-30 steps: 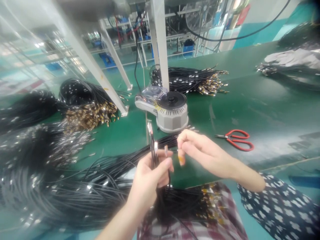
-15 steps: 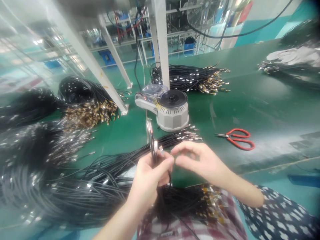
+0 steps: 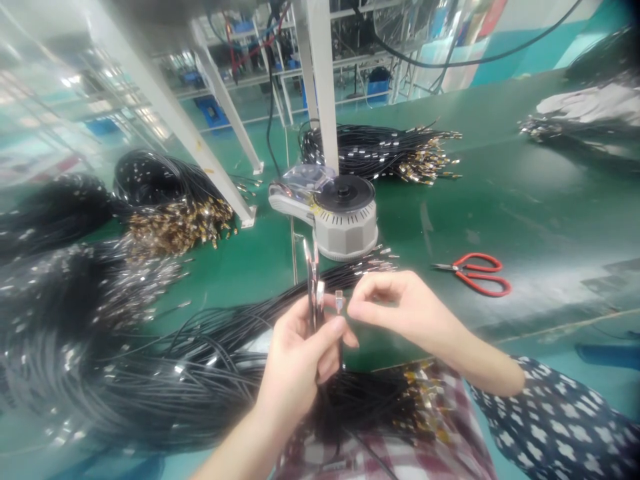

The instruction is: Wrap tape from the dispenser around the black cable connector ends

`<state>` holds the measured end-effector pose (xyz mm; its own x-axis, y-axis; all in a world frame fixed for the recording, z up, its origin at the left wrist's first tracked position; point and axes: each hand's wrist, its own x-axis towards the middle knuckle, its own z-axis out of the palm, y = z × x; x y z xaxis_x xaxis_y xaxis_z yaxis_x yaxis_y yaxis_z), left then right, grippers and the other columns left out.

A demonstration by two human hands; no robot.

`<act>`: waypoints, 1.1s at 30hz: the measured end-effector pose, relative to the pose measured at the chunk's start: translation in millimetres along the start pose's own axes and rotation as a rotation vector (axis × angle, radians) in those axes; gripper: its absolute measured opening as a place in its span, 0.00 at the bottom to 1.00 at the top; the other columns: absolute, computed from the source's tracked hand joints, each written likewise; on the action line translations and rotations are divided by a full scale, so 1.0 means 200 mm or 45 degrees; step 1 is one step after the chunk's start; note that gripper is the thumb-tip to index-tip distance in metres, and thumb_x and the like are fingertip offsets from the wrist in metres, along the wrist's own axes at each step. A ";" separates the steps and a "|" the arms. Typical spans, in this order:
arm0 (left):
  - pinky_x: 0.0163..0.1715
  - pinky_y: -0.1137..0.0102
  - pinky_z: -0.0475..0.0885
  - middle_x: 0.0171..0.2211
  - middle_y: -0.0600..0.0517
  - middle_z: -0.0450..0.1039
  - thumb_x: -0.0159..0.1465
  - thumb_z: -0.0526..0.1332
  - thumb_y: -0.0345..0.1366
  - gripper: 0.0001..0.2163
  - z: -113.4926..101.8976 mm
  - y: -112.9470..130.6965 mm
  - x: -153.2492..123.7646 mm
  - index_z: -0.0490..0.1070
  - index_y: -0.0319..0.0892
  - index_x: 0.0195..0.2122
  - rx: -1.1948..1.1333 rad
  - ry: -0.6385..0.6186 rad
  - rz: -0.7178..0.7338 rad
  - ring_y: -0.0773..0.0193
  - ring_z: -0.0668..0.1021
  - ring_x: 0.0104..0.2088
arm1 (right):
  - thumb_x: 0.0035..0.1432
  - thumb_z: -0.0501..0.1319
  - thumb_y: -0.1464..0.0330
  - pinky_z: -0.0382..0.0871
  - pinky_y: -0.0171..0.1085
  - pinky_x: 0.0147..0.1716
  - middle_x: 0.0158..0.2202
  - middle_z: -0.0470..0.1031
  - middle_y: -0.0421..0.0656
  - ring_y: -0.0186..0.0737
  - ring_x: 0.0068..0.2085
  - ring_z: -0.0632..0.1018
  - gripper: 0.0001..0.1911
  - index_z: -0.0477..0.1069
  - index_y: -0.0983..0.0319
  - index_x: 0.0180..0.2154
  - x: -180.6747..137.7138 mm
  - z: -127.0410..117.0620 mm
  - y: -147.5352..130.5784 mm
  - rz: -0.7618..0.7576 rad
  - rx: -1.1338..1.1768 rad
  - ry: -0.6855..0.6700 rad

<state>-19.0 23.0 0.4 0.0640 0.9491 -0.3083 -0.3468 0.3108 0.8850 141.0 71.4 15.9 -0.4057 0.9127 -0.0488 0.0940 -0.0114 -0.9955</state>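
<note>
My left hand (image 3: pixel 305 347) is closed round a few black cables (image 3: pixel 313 287), whose metal-tipped ends stick up above the fingers. A small silvery connector (image 3: pixel 339 301) stands just above my left thumb and index finger. Beside it my right hand (image 3: pixel 387 300) has its thumb and index fingertips pressed together; whether something tiny is between them I cannot make out. Beneath the hands, a bundle of black cables (image 3: pixel 365 400) with yellowish ends lies over my lap. More black cables (image 3: pixel 240 320) stretch across the green table (image 3: pixel 400 240) behind my left hand.
A grey round tape dispenser (image 3: pixel 345 227) stands beyond my hands. Red-handled snips (image 3: pixel 480 275) lie to the right. Cable bundles (image 3: pixel 165 213) fill the left side, and another bundle (image 3: pixel 380 153) lies behind the dispenser. White posts (image 3: pixel 327 93) rise from the table.
The cable ends in my left hand have swung slightly right and spread apart. The small connector now stands upright and clearer. My right hand has shifted a little up and right, fingertips closer together.
</note>
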 end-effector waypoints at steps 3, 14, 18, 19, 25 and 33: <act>0.11 0.81 0.53 0.20 0.52 0.75 0.56 0.68 0.34 0.12 0.00 0.00 0.00 0.69 0.40 0.39 0.008 0.003 0.014 0.79 0.58 0.11 | 0.50 0.66 0.68 0.66 0.34 0.31 0.22 0.73 0.38 0.34 0.27 0.72 0.08 0.72 0.64 0.23 0.01 0.00 0.00 0.021 -0.012 -0.009; 0.11 0.81 0.55 0.19 0.52 0.75 0.56 0.68 0.33 0.11 0.01 0.00 -0.01 0.69 0.40 0.38 -0.005 0.009 0.016 0.79 0.60 0.11 | 0.52 0.65 0.69 0.70 0.38 0.37 0.21 0.74 0.38 0.37 0.29 0.74 0.09 0.71 0.63 0.22 0.01 0.02 0.01 -0.023 -0.044 -0.018; 0.11 0.81 0.55 0.20 0.52 0.75 0.57 0.67 0.32 0.11 0.00 0.00 -0.01 0.69 0.40 0.39 -0.006 -0.001 0.023 0.79 0.60 0.11 | 0.53 0.65 0.69 0.69 0.37 0.37 0.21 0.74 0.38 0.36 0.29 0.74 0.09 0.71 0.63 0.23 0.01 0.02 0.02 -0.029 -0.061 -0.010; 0.11 0.81 0.55 0.20 0.52 0.75 0.57 0.67 0.32 0.11 0.00 0.00 -0.01 0.69 0.40 0.39 -0.001 0.001 0.024 0.79 0.60 0.11 | 0.52 0.65 0.69 0.69 0.37 0.36 0.22 0.74 0.38 0.36 0.29 0.74 0.09 0.71 0.63 0.23 0.01 0.02 0.02 -0.030 -0.066 -0.005; 0.11 0.81 0.56 0.20 0.53 0.75 0.58 0.67 0.32 0.11 0.01 0.00 -0.02 0.68 0.40 0.40 0.023 0.013 0.045 0.79 0.60 0.12 | 0.53 0.64 0.70 0.69 0.38 0.38 0.20 0.73 0.38 0.37 0.29 0.74 0.08 0.70 0.63 0.23 0.00 0.03 0.01 -0.004 -0.049 0.003; 0.11 0.81 0.56 0.21 0.52 0.75 0.58 0.67 0.33 0.12 0.01 -0.01 -0.02 0.69 0.39 0.41 0.051 0.031 0.064 0.78 0.61 0.12 | 0.54 0.63 0.70 0.68 0.38 0.37 0.19 0.73 0.38 0.38 0.29 0.74 0.09 0.69 0.63 0.24 -0.01 0.04 0.02 0.011 -0.059 0.033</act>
<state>-16.9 18.3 -0.1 0.0246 0.9622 -0.2714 -0.3114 0.2653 0.9125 134.5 65.3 12.1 -0.3808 0.9230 -0.0549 0.1396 -0.0013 -0.9902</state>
